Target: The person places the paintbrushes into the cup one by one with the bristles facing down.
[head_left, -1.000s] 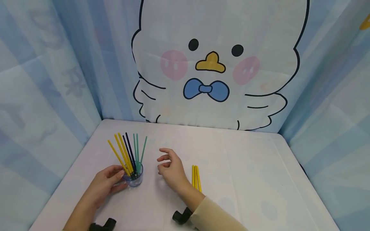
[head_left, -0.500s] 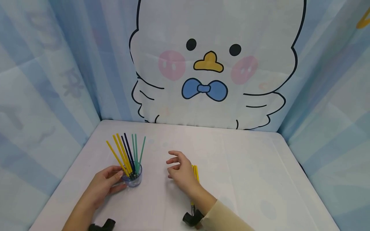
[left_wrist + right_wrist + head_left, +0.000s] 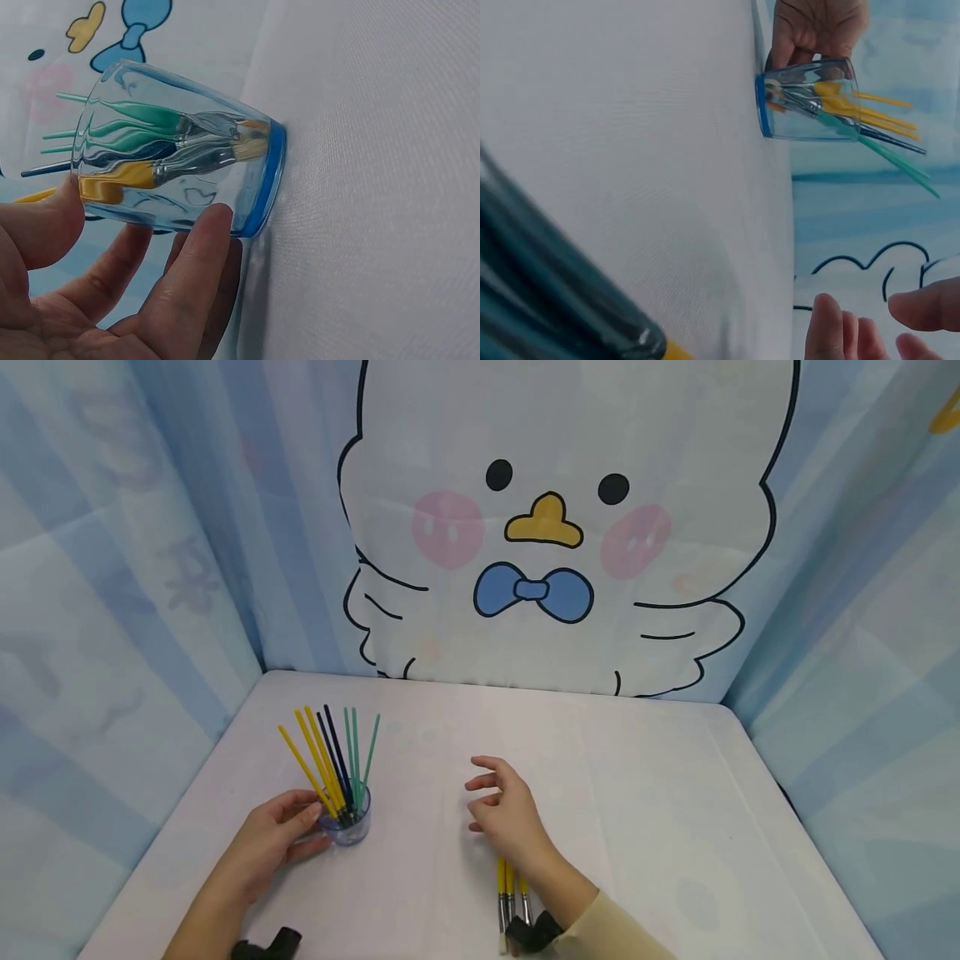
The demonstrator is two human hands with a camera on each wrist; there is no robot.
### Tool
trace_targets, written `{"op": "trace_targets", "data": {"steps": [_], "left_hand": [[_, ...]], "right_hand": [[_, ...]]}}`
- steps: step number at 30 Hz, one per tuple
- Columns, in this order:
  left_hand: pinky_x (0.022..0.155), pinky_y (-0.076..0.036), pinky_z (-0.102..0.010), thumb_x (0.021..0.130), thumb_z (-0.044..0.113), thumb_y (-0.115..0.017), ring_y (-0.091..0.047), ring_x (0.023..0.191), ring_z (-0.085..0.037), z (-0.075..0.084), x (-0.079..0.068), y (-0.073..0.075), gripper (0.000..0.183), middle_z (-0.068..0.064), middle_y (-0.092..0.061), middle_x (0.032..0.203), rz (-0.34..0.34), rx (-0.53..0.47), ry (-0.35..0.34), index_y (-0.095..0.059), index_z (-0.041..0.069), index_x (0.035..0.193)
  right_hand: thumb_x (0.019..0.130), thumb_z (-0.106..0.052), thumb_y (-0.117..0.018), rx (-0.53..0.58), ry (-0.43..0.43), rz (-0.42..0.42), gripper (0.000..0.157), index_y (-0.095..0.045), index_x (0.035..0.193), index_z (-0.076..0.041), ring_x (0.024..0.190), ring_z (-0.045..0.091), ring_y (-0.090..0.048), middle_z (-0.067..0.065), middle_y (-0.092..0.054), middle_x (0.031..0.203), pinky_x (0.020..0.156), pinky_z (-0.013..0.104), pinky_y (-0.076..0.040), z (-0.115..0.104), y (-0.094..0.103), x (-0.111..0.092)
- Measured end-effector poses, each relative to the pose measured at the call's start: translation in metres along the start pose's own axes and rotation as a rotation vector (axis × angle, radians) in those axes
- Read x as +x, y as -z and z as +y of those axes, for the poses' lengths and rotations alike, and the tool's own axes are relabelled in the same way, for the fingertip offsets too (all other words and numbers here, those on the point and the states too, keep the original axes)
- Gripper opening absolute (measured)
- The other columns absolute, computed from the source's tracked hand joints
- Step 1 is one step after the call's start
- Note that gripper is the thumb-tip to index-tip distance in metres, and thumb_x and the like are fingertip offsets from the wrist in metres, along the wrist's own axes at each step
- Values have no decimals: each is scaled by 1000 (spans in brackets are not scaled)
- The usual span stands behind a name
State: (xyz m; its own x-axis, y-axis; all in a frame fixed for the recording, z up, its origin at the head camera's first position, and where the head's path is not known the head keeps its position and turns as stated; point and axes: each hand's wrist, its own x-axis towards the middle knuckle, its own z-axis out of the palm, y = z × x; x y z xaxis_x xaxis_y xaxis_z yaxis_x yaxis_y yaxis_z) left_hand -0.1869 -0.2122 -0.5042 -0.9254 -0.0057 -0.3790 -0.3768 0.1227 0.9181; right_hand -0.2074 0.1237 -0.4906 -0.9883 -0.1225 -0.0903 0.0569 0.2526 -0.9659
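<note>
My left hand (image 3: 273,835) holds a clear plastic cup (image 3: 352,835) with a blue base at the table's left; its thumb is at the rim and fingers lie along the side. In the cup stand several paintbrushes (image 3: 165,165), bristles down, with yellow, dark blue and green handles leaning out. My right hand (image 3: 510,818) hovers over yellow paintbrushes (image 3: 502,878) lying on the table, fingers loosely bent and holding nothing. It hides part of their handles; their metal ferrules and bristle ends point toward me. In the right wrist view, a blurred ferrule (image 3: 555,277) looms close.
A white cloth covers the table (image 3: 660,810). Behind it hangs a curtain (image 3: 547,643) printed with a cartoon bird, and blue-and-white curtains enclose both sides. Black wrist mounts (image 3: 266,945) show at the bottom of the head view.
My right hand has moved right, away from the cup and over the lying yellow paintbrushes. The left hand and the cup have stayed where they were.
</note>
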Motion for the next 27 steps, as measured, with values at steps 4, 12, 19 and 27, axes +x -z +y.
{"op": "trace_targets", "data": {"steps": [4, 12, 19, 27], "left_hand": [[95, -69, -37, 112, 20, -59, -69, 111, -16, 1, 1, -1, 49, -29, -54, 149, 5, 0, 2, -47, -5, 154], [95, -69, -36, 112, 19, -59, -69, 110, -15, 0, 0, -1, 49, -28, -55, 148, 3, -13, 1, -46, -6, 153], [96, -69, -36, 112, 18, -59, -69, 112, -16, 0, 0, 0, 50, -27, -56, 147, -5, -19, -5, -46, -6, 153], [96, -69, -37, 112, 19, -59, -69, 110, -15, 1, -1, -1, 50, -28, -55, 149, -1, -9, -5, -46, -6, 153]], "right_hand": [[98, 3, -66, -7, -14, 12, 59, -54, 152, -17, 91, 35, -70, 22, -65, 130, 71, 36, -71, 4, 9, -4], [95, 6, -66, -36, -31, 57, 61, -54, 152, -14, 77, 26, -66, 21, -67, 127, 63, 32, -69, 9, 26, -12], [89, 7, -68, -43, -51, 100, 64, -57, 150, -13, 75, 24, -64, 19, -69, 123, 56, 31, -66, 16, 37, -18], [90, 4, -66, -122, -93, 131, 64, -55, 151, -12, 73, 23, -66, 18, -68, 119, 58, 32, -67, 21, 45, -20]]}}
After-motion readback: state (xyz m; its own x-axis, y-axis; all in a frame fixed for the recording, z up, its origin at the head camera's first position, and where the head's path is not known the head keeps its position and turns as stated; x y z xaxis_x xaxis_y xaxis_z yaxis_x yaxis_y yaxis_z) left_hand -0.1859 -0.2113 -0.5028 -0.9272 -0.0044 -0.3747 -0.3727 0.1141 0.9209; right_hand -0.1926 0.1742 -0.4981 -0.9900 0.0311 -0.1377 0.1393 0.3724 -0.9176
